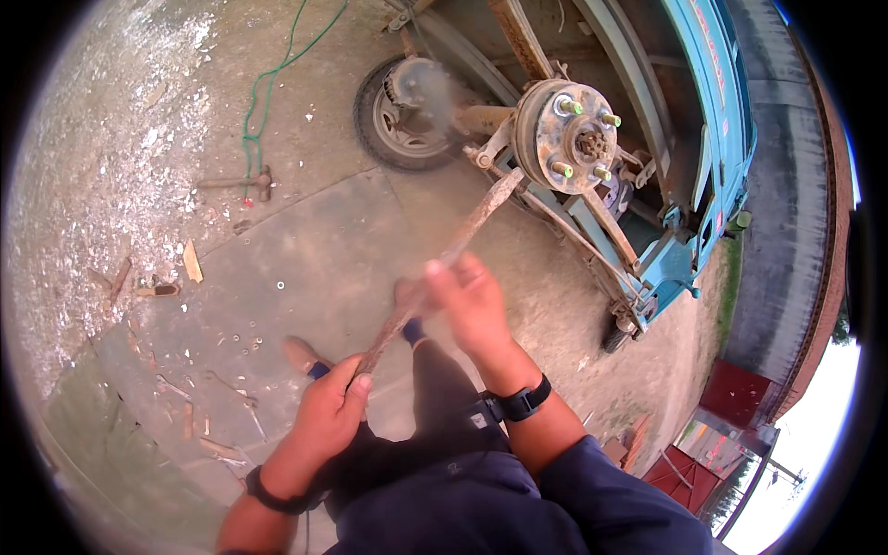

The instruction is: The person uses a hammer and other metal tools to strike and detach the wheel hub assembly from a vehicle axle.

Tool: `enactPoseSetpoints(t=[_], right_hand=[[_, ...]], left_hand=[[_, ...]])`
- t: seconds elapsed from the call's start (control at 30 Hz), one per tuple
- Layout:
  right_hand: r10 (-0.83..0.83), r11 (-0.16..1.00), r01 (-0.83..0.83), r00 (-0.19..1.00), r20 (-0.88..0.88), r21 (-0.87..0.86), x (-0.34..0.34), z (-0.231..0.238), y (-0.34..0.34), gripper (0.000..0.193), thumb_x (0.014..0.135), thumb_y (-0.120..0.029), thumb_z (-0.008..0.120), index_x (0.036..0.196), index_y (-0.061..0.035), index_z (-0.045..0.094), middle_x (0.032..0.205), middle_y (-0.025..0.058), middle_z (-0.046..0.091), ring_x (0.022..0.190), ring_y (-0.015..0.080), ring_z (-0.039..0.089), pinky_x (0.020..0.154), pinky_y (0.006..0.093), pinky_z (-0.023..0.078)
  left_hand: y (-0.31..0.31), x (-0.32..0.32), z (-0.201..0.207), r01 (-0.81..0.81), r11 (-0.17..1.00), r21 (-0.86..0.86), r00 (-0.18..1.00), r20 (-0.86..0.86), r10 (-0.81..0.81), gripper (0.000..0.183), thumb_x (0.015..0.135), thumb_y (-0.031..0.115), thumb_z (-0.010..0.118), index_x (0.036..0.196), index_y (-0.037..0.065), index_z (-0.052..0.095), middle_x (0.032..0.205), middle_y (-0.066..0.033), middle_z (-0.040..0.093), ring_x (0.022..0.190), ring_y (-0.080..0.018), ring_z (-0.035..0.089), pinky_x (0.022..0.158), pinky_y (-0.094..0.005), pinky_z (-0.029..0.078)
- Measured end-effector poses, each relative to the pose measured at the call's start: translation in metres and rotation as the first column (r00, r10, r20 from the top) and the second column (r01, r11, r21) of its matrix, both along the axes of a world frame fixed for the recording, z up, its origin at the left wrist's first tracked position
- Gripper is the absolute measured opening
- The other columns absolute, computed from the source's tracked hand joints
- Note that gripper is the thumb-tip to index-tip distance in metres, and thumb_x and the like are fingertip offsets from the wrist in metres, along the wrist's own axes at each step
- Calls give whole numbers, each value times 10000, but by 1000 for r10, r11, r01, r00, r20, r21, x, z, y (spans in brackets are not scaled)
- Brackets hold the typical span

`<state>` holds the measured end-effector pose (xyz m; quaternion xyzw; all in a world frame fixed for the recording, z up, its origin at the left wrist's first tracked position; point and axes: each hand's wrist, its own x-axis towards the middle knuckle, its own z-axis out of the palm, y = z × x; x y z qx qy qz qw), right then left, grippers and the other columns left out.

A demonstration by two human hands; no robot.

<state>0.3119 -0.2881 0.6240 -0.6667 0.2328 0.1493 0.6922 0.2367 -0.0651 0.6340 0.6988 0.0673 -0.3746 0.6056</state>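
Observation:
A long, rough brown stick (481, 215) slants up and to the right across the view. Its far end reaches the lower edge of a rusty brake drum (541, 139) with green-tipped studs around a greasy hub. At the stick's near end, my left hand (335, 407) is closed around it. Farther up the shaft, my right hand (472, 310) has its fingers curled and its thumb across the stick; this hand is slightly blurred. The drum sits on an axle (486, 118) under a blue vehicle body (680, 264), with no wheel over its studs.
Behind the axle is a tyred wheel (393, 139). A hammer (264, 183) lies on the ground at left beside a green cord (252, 129). Nearer me are scattered nuts (245, 344), wood scraps (191, 262) and a wrench-like tool (239, 396). My feet stand just beyond my hands.

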Motion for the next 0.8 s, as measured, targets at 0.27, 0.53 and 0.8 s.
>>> enactPoseSetpoints(t=[0.27,0.53,0.8], right_hand=[[-34,998,35,999,-22,60,15,-4,-11,408,940,-402,692,978,-11,583,774,85,662,609,138,641,543,242,477],[-50,990,58,996,-67,130,19,6,-9,391,955,-390,676,983,-14,574,781,84,668,613,134,645,539,237,471],[-63,984,76,995,-79,164,24,8,-8,391,963,-396,663,991,-20,562,784,78,662,630,136,653,538,239,469]], left_hand=[[-9,19,10,6,998,-60,992,-124,-13,309,1064,281,456,1134,9,585,664,6,502,545,-79,488,524,-243,422],[-5,29,31,10,1000,-20,980,-199,-14,309,1056,271,482,1200,19,587,663,-6,508,564,-91,507,547,-263,443],[-4,35,36,80,991,105,992,-110,-69,299,1030,248,520,1229,35,583,741,-104,577,695,-208,590,677,-336,483]])
